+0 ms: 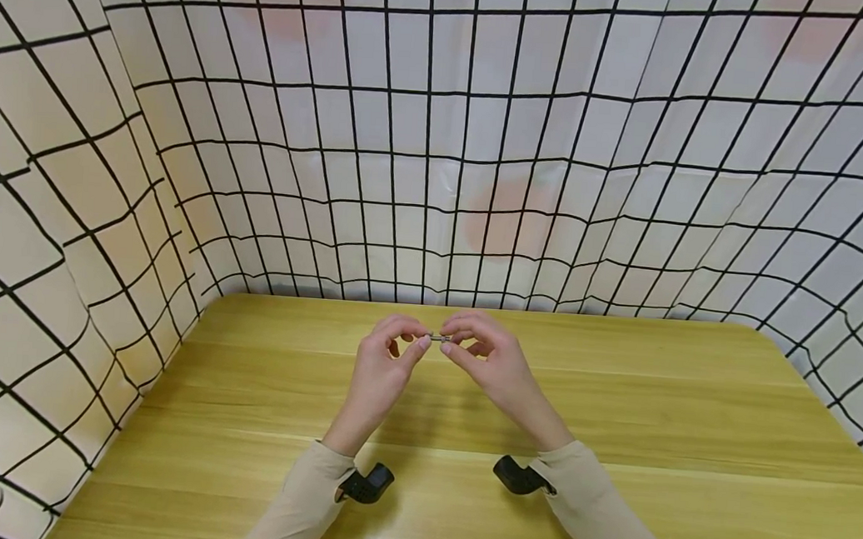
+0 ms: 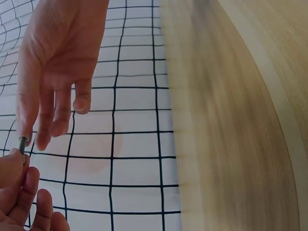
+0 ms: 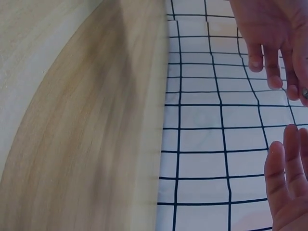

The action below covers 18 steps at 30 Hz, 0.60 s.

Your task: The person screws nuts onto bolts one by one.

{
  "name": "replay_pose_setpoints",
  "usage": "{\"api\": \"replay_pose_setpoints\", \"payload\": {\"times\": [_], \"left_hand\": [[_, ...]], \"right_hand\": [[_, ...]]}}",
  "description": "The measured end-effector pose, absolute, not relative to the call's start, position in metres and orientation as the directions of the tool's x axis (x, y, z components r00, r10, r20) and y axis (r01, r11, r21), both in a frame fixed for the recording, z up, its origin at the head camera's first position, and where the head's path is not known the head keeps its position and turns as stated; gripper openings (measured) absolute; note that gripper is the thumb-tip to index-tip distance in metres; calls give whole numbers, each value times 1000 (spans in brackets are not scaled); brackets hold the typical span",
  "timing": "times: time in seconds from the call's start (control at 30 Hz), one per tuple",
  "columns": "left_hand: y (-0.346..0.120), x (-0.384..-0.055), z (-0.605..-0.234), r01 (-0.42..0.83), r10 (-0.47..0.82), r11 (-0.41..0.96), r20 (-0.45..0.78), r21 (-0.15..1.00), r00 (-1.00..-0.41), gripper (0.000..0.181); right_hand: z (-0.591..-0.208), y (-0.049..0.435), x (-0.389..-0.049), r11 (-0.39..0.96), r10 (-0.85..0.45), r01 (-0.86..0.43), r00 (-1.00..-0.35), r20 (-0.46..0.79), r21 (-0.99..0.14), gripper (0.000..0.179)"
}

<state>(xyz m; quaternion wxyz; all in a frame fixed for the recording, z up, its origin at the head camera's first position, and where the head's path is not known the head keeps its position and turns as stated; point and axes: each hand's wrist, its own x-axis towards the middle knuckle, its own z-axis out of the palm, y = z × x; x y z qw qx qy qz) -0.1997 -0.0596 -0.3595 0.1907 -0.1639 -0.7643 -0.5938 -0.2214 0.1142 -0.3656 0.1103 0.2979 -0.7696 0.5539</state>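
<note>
A small, slim metal piece (image 1: 437, 338), greyish and shiny, lies sideways between my two hands above the table. My left hand (image 1: 383, 362) pinches its left end between thumb and index finger. At its right end are the thumb and index fingertips of my right hand (image 1: 496, 362), which pinch it. In the left wrist view the piece (image 2: 22, 145) runs from the left hand's fingertips up to those of the right hand (image 2: 60, 62). Only a bit of the metal piece (image 3: 305, 92) shows at the right wrist view's edge, by the left fingertips.
The wooden table (image 1: 238, 456) spreads below both hands. White cloth (image 1: 456, 129) with a black grid stands behind it and along the sides. A black wrist camera (image 1: 367, 484) sits on the left sleeve, another black camera (image 1: 520, 476) on the right.
</note>
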Motion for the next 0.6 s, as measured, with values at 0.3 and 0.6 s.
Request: {"api": "replay_pose_setpoints", "payload": {"times": [0.3, 0.6], "left_hand": [[-59, -198, -360, 507, 31, 227, 514, 831, -857, 3], [-58, -197, -359, 508, 43, 224, 512, 832, -858, 5]], "right_hand": [[-379, 115, -231, 167, -333, -534, -822, 462, -829, 9], [-396, 118, -244, 164, -319, -497, -844, 431, -852, 17]]}}
